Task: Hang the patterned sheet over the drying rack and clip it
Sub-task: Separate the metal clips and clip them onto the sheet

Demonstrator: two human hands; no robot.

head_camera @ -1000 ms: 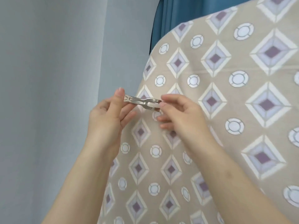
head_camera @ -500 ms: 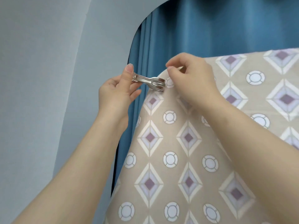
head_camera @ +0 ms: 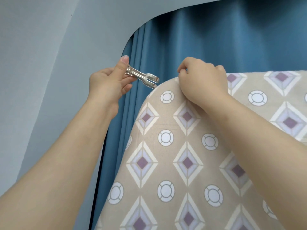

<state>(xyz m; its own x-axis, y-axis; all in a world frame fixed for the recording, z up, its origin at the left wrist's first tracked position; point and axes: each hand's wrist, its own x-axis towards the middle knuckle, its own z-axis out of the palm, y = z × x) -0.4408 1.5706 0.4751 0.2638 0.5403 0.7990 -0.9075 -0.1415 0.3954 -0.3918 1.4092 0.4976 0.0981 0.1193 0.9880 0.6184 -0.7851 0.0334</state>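
Note:
The beige patterned sheet [head_camera: 166, 165], printed with diamonds and circles, hangs down over a top edge that hides the drying rack beneath. My left hand [head_camera: 108, 85] pinches the handle end of a silver metal clip [head_camera: 144, 78]; its forked jaws point right, a short gap away from the sheet's upper left corner. My right hand [head_camera: 201, 80] rests on the top fold near that corner, fingers curled closed over the cloth edge. The rack bar itself is not visible.
A blue curtain [head_camera: 207, 44] hangs right behind the sheet and the clip. A pale grey wall [head_camera: 41, 63] fills the left side.
The view has tilted upward, showing more curtain. The clip has come off the sheet edge and now sits just left of it; my right hand stays on the top fold.

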